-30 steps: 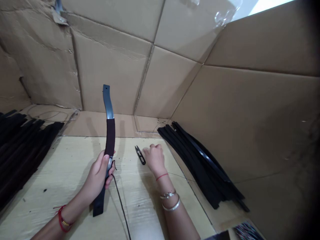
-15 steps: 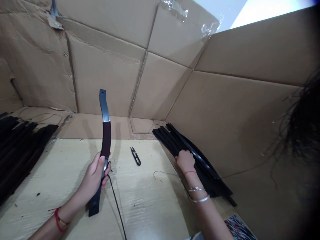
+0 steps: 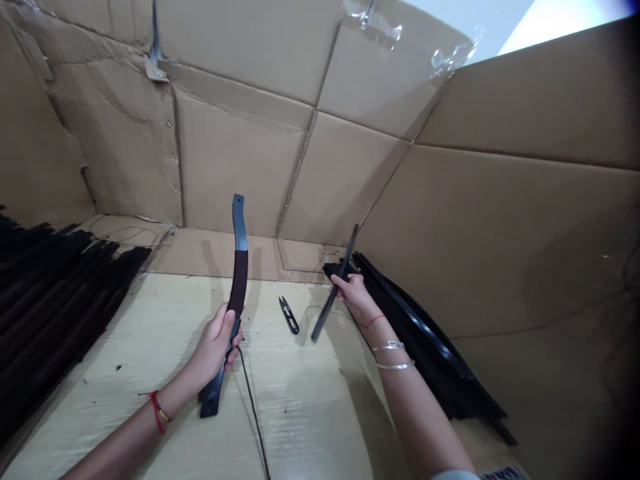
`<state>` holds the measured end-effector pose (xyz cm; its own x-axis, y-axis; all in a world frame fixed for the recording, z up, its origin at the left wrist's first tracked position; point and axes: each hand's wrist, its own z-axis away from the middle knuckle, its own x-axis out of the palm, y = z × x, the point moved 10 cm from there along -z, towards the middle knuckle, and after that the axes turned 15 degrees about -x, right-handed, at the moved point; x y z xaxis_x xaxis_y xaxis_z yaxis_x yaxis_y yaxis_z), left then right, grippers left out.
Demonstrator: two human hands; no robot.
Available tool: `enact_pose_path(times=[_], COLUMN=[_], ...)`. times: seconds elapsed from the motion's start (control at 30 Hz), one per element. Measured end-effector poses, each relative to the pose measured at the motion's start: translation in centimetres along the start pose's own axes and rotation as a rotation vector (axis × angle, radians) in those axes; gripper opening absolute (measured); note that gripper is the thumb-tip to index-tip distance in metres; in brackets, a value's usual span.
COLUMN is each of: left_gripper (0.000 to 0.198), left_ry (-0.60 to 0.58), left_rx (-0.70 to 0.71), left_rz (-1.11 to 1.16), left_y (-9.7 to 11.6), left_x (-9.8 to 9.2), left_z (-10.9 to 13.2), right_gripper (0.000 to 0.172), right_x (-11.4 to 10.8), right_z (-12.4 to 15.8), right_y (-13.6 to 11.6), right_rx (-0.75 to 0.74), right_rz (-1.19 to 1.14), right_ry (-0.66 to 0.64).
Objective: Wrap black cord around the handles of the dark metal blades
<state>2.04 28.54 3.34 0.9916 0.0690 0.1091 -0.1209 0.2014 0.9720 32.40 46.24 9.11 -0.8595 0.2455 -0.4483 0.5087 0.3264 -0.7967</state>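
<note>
Where hands [image 3: 214,350] [image 3: 354,293] grip a wrapped strip [image 3: 239,287] and thin strip [image 3: 333,310] | middles hidden

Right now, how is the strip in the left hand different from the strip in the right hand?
The left-hand strip, gripped by the left hand, is curved with a dark brown wrapped middle; the right-hand strip, held by the right hand, looks straight and unwrapped. The left-hand strip stands nearly upright, while the right-hand strip leans. Both are long, narrow and dark.
</note>
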Motion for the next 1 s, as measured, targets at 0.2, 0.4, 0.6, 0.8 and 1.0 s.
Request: enact_pose_path(times=[0.2,0.4,0.6,0.8,1.0], left_gripper=[0.049,0.05,0.05,0.047,0.046], left_ry=[-0.007,-0.01,0.009,0.042,0.045], left_rx=[-0.02,-0.03,-0.015,-0.004,0.0], left_rz=[0.014,0.027,0.027,0.017,0.005], left_y=[-0.5,-0.5,0.0,0.5,0.2], left_x=[-0.1,-0.1,-0.3,-0.6,-0.5], left_z=[-0.4,-0.6,-0.3,-0.2,-0.3], right_gripper=[0.021,0.06,0.054,0.06,0.052], right_x=[1.2,-0.9,0.7,3.6,5.6], right_z=[-1.7,0.4,3.6,3.0,3.5], right_y=[-4.1,-10.2,-14.7,-12.9,-8.8], right_rx=[-0.174,-0.424,-0.47,-0.339,-0.252], right_rz=[-0.33,-0.489,-0.553,-0.59,-0.6], right_ry=[0.196,0.414,0.285,0.033,-0.134])
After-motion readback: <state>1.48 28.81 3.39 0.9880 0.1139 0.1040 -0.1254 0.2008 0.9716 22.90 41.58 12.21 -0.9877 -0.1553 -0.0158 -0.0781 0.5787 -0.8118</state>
